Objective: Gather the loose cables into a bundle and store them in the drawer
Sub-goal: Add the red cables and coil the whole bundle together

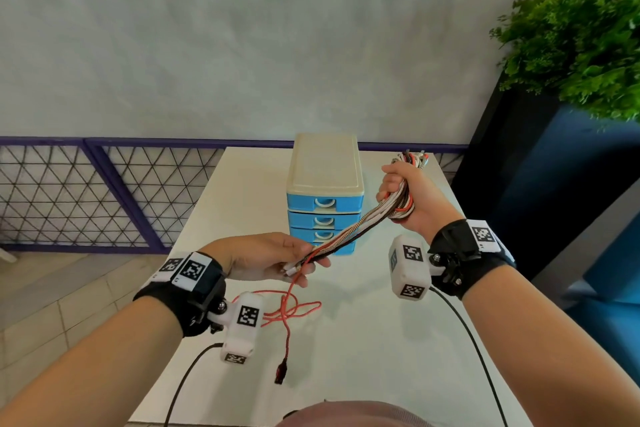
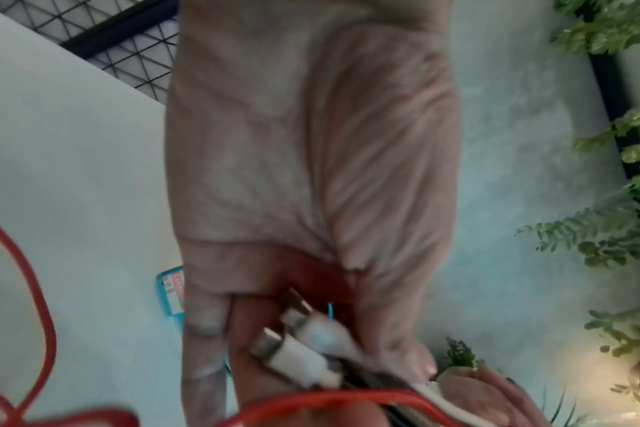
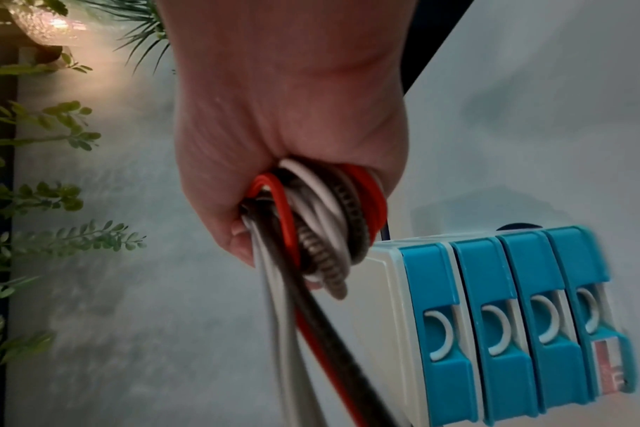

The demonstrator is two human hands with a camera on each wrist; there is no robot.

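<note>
Cables (image 1: 349, 237) stretched between both hands: right hand (image 1: 414, 196) clenched the coil, left hand (image 1: 268, 258) pinched the plugs; drawers (image 1: 325, 218) (all closed) stood behind.

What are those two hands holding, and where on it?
The cables: the right hand grips their coiled loops, and the left hand pinches the straight run near the white plugs. The red cable's tail dangles free.
</note>
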